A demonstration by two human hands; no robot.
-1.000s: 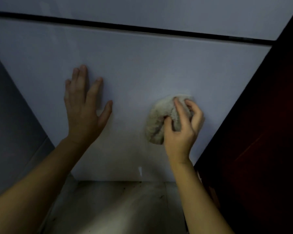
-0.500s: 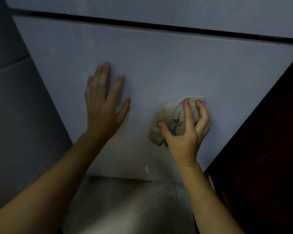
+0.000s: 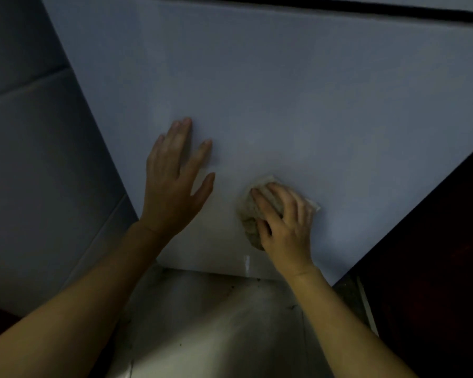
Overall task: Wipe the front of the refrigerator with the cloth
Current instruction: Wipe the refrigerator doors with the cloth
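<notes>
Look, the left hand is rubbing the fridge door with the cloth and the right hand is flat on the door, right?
Not quite, the hands are swapped. In the head view, the right hand presses the cloth on the fridge door, and the left hand lies flat on the door with nothing in it.

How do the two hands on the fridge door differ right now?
The left hand lies flat and bare on the fridge door, fingers spread; the right hand presses a bunched cloth against it, fingers over the cloth. The left hand sits higher and nearer the door's left edge; the right sits lower, nearer the bottom edge. Both rest on the same lower door panel.
</notes>
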